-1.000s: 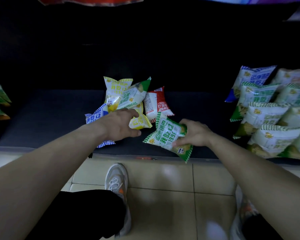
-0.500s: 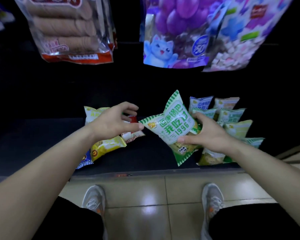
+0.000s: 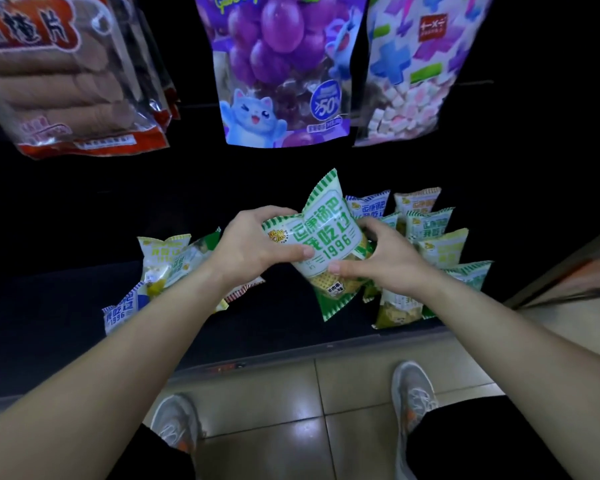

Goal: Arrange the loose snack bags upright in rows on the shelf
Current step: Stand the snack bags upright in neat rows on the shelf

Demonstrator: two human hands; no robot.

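Held bag text: green-striped snack bag (image 3: 326,237) reads "我吃过 1996", with a small round logo on its left.
Other labels: blue-striped bag (image 3: 122,311) also reads "1996"; hanging purple grape bag (image 3: 281,64) reads "50%"; hanging clear bag (image 3: 59,81) reads "山楂片".
Left hand: left hand (image 3: 253,247) curled round the bag's left edge, thumb pressed on the front.
Right hand: right hand (image 3: 385,261) grips the right side, thumb on the lower front.
Bag look: puffy, tilted, yellow snack print at the bottom.
Bag place: above the shelf (image 3: 284,327), between the loose pile (image 3: 167,261) at left and the standing rows (image 3: 430,233) at right, just beside the rows.
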